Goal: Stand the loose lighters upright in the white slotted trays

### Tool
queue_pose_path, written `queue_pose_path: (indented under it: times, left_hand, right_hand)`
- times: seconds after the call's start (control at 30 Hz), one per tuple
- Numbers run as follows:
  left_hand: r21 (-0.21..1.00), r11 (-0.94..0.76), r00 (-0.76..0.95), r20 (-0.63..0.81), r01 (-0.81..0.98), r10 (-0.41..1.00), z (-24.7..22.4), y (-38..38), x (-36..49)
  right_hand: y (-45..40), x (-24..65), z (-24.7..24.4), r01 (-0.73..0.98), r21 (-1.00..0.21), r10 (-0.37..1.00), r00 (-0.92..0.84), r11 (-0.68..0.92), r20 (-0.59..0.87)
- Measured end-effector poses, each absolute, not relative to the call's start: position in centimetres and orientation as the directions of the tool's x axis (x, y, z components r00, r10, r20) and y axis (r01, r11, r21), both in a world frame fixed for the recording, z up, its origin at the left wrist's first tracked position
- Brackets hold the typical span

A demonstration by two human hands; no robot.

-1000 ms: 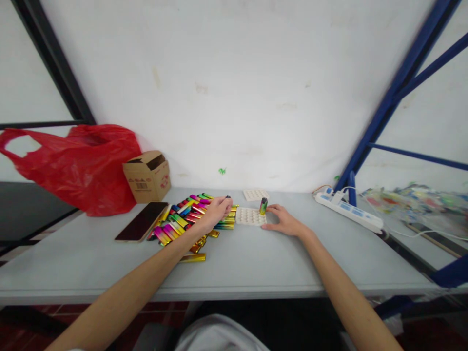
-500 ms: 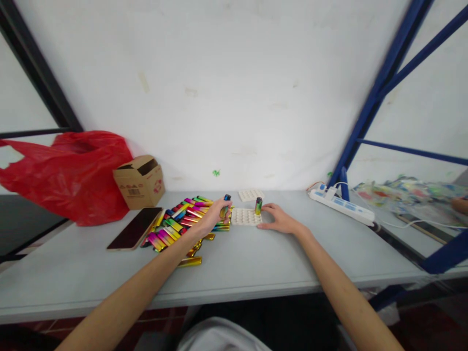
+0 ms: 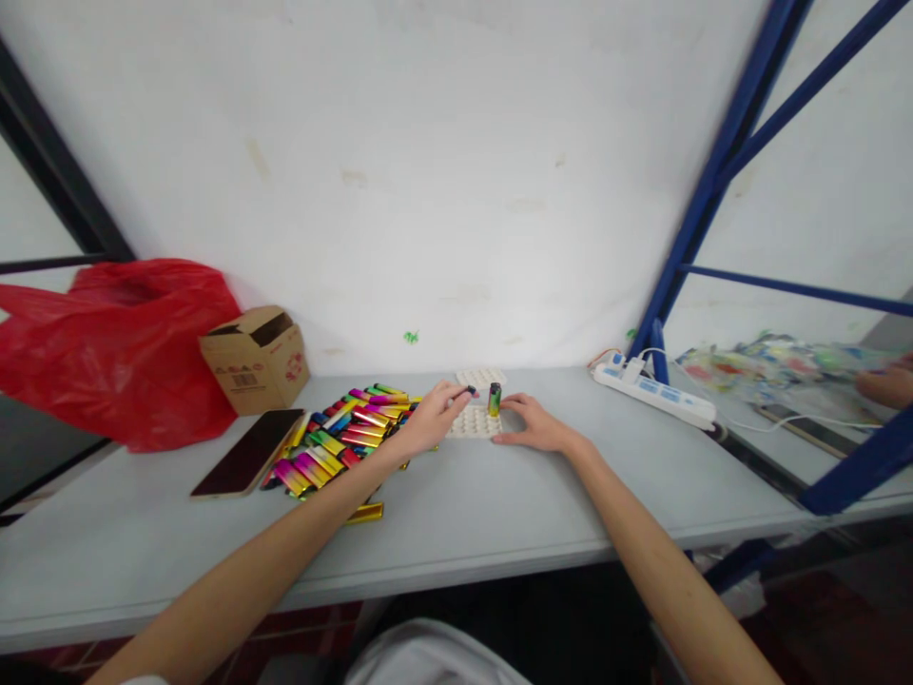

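Note:
My left hand [image 3: 432, 419] is closed on a lighter over the left part of a white tray with rows of holes [image 3: 474, 425]. Only the dark top of the held lighter [image 3: 471, 390] shows; the fingers hide its body. One green and yellow lighter [image 3: 495, 401] stands upright at the tray's right side. My right hand [image 3: 538, 426] rests by the tray's right edge, thumb and fingers apart, fingertips close to the standing lighter. Whether they touch it I cannot tell. Left of the tray lies a heap of shiny, many-coloured lighters [image 3: 335, 440].
Behind the tray is a second white tray [image 3: 481, 377] near the wall. A phone [image 3: 249, 453], a cardboard box [image 3: 257, 362] and a red plastic bag [image 3: 135, 357] are at the left. To the right are a power strip [image 3: 652, 395], a blue frame [image 3: 699, 209] and another person's hand [image 3: 884, 385].
My left hand has carried its lighter rightward from the edge of the heap to above the tray. My right hand stays at the tray's edge. The whole view has shifted slightly.

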State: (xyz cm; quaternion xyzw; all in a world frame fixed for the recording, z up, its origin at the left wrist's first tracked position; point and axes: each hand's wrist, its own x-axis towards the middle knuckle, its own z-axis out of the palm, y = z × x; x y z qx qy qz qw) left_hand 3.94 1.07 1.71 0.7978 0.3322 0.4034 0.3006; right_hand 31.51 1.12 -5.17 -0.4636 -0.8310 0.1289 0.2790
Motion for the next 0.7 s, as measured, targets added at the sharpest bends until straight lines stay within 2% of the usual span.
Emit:
queue_pose_path:
  times: [0.07,0.2,0.43,0.7]
  left_hand:
    - [0.692,-0.661,0.508,0.474,0.289,0.719,2.3,1.4,4.7]
    - [0.660,-0.706,0.574,0.484,0.255,0.660,2.5,2.1,6.4]
    - [0.615,-0.721,0.612,0.447,0.320,0.652,1.4,3.8,7.6]
    - [0.602,-0.741,0.645,0.446,0.297,0.621,1.8,4.1,7.7]
  right_hand:
    - [1.0,31.5,-5.1,0.696,-0.475,0.841,-0.413,0.538,0.348]
    - [1.0,31.5,-5.0,0.689,-0.475,0.836,-0.420,0.547,0.353]
    - [1.2,31.5,-5.4,0.697,-0.456,0.831,-0.424,0.554,0.360]
    - [1.3,31.5,-5.5,0.698,-0.470,0.840,-0.409,0.539,0.356]
